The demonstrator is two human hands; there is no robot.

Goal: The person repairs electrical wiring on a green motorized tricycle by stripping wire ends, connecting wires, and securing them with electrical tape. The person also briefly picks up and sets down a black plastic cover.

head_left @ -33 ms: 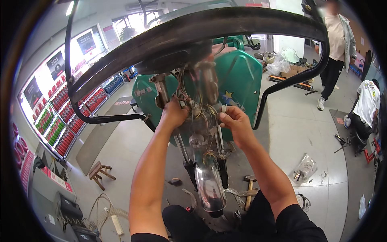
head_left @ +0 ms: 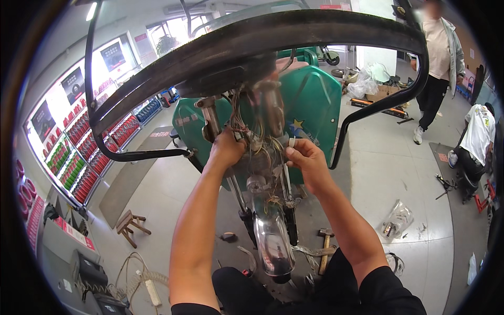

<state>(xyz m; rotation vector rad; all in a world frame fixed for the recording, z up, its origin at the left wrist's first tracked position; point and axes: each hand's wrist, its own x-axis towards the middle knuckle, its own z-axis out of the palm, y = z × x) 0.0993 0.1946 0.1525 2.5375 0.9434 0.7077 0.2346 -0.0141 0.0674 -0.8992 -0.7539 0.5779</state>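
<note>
In front of me stands the stripped front end of a green vehicle, with bundles of thin wires (head_left: 240,113) hanging open between the fork tubes. My left hand (head_left: 227,148) is closed at the left side of the wires, its fingertips partly hidden among them. What those fingers hold I cannot make out. On the right, my right hand (head_left: 308,158) pinches a small white piece (head_left: 292,142) between thumb and fingers, beside the wiring. Behind both hands is the green front panel (head_left: 315,105). Below them a shiny chrome fender (head_left: 272,231) covers the wheel.
A black curved bar (head_left: 252,37) spans above my hands. On the floor lie a hammer (head_left: 325,249), a clear plastic bag of parts (head_left: 397,219) and a power strip (head_left: 152,292). A wooden stool (head_left: 130,227) stands left. One person (head_left: 437,63) stands at right; another (head_left: 476,134) crouches.
The standing person at the right has shifted very slightly. My hands and the vehicle's front end look the same.
</note>
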